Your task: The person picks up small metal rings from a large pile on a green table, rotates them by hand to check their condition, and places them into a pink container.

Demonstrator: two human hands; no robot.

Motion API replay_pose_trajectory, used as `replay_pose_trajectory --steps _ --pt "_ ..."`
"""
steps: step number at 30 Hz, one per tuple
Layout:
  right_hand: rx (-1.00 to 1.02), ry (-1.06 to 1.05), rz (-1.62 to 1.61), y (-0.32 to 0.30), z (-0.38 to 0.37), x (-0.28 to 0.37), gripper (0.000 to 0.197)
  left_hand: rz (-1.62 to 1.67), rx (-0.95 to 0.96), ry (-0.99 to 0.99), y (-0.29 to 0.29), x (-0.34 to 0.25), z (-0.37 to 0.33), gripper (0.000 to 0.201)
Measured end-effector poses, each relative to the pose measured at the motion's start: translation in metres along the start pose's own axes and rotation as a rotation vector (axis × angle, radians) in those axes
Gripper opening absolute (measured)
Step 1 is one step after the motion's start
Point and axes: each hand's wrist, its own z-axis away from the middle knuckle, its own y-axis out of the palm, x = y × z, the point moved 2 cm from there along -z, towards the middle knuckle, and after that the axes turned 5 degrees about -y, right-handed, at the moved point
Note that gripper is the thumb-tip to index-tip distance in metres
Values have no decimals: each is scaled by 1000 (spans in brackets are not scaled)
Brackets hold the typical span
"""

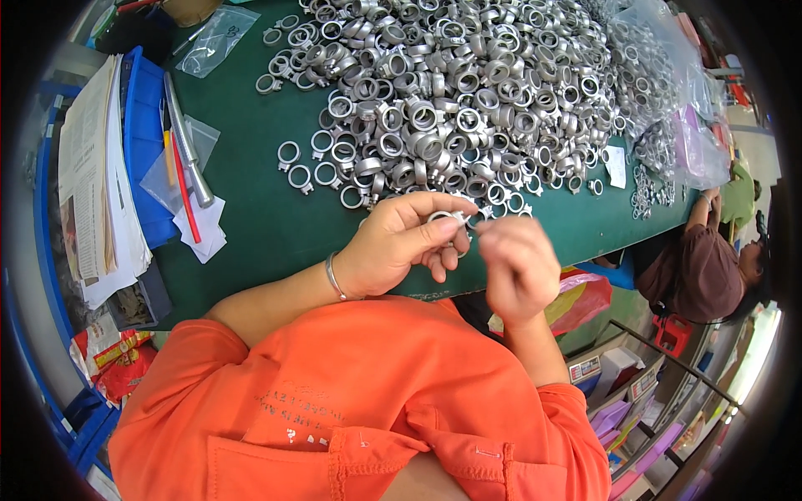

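My left hand point(397, 242) pinches a small silver metal ring with a side lug point(443, 217) between thumb and fingers, just above the table's near edge. Close to the ring's right side is my right hand point(520, 267), slightly blurred, its fingers curled together. Whatever those fingertips hold is too small and smeared to name. Beyond both hands lies a large heap of similar metal rings point(468, 125). A few loose rings point(299, 177) lie flat at the heap's left side.
The green table point(242, 167) carries a blue bin point(150, 142), stacked papers point(88, 167), a metal rod-like tool point(188, 138) and a red pen point(185, 196) at left. Clear plastic bags point(702, 150) lie at far right. Another person point(693, 271) sits beyond the table's right end.
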Motion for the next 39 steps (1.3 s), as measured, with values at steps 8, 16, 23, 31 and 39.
replay_pose_trajectory --steps 8,16,23,31,39 --pt "106 248 431 8 -2 -51 16 110 -3 32 -3 0 0 18" --pt "3 401 -256 10 14 -24 14 -182 -171 106 -2 -2 1 7" --pt "152 118 -61 9 7 -15 17 -302 -164 158 -1 -7 3 5" --pt "-125 723 -638 13 15 -14 17 -584 -197 369 1 -8 3 8" --pt "-56 762 -836 13 15 -14 17 -841 -149 593 2 -11 2 10"
